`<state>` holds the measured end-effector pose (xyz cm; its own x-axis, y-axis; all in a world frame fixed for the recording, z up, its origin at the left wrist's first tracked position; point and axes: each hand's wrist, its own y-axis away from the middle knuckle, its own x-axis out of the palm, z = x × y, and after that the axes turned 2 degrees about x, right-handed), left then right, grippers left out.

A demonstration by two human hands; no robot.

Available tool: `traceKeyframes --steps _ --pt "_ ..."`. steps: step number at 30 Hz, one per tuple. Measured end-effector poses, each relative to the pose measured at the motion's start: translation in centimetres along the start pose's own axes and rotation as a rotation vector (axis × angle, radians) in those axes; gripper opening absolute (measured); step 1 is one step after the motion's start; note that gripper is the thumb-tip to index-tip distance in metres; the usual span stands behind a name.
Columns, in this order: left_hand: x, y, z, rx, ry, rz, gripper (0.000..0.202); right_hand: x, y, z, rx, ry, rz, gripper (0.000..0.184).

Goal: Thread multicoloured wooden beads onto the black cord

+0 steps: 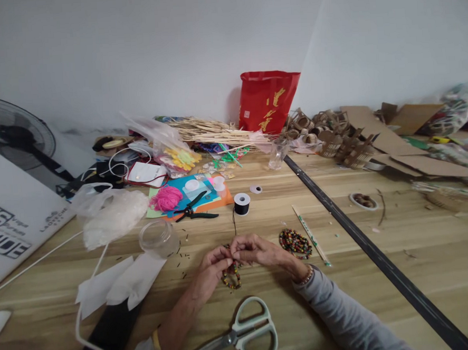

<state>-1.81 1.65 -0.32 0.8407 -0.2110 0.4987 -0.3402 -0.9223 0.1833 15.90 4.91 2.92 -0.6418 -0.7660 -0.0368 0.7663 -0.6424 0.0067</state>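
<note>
A loop (232,282) of small coloured beads is being held on the near side of the spool (242,205), well short of it. The hands are being kept together there: the loop is being pinched by the fingertips of the left hand (214,263), and its top is being gripped by the bent fingers of the right hand (255,249). Whether beads or thread are being pinched by the right fingertips cannot be told, as the spot is being covered by the fingers. A black thread (234,221) is being led from the spool toward the hands.

A coil (296,243) of like beads is being borne by the table (355,284) to the near right of the spool, with thin sticks (311,235) being kept just beside it. To the spool's left, sheets (222,196) are being partly covered by pliers (195,212) and pink yarn (167,198). Scissors (253,329) are being kept nearest, directly toward the person from the spool. Far beyond the spool, a red bag (269,101) is being stood upright.
</note>
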Motion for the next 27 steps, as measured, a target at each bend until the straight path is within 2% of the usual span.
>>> traceKeyframes --steps 5,9,15,22,27 --pt "0.4 0.0 -0.1 0.041 -0.058 -0.026 0.022 -0.4 -0.2 -0.8 0.024 0.056 -0.079 0.032" --pt "0.1 0.0 0.3 0.059 -0.163 -0.05 0.02 -0.2 -0.2 -0.7 0.026 0.093 -0.083 0.03" --pt "0.0 0.0 0.1 0.075 -0.204 -0.066 0.02 0.1 -0.1 -0.4 0.051 0.201 -0.129 0.025" --pt "0.2 -0.1 -0.1 0.08 -0.212 -0.099 0.021 -0.9 -0.2 -1.0 0.099 0.294 -0.056 0.009" --pt "0.2 0.1 0.0 0.067 -0.26 -0.07 0.019 -1.1 0.0 -0.6 0.124 0.394 -0.044 0.012"
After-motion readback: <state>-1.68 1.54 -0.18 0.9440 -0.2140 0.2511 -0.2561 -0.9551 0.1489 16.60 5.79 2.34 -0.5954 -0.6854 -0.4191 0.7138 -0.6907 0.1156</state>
